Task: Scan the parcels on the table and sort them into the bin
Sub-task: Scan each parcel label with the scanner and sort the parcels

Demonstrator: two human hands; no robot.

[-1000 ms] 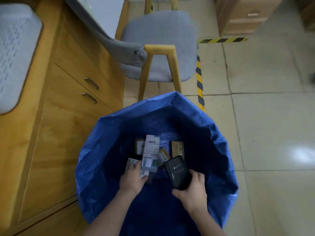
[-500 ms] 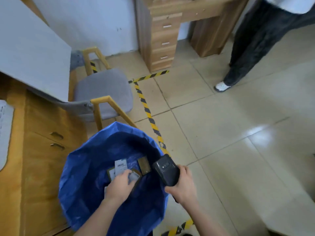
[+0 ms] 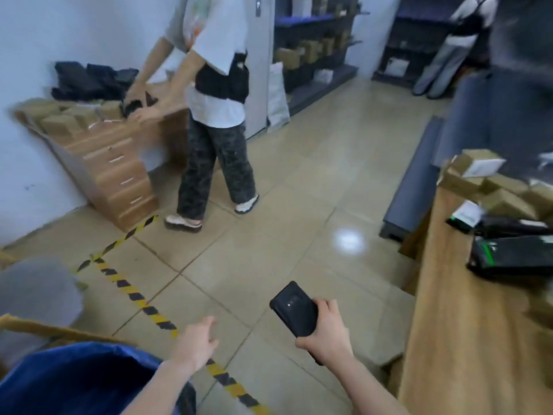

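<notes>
My right hand (image 3: 327,333) grips a black handheld scanner (image 3: 294,308), held over the tiled floor left of the wooden table (image 3: 466,339). My left hand (image 3: 197,342) is empty, fingers loosely apart, just right of the blue bin (image 3: 74,378) at the bottom left. The bin's inside is out of sight. Brown cardboard parcels (image 3: 502,193) with white labels are piled at the far end of the table on the right, beside black flat packages (image 3: 511,256).
A person (image 3: 215,109) stands at a wooden drawer desk (image 3: 119,166) with more boxes ahead left. Yellow-black tape (image 3: 140,304) crosses the floor. A grey chair (image 3: 39,292) is at the left. Dark shelving (image 3: 314,55) and another person (image 3: 449,55) stand at the back.
My view has swung up and right, from the bin toward the table. My left hand has come out of the bin, empty. The scanner stays in my right hand.
</notes>
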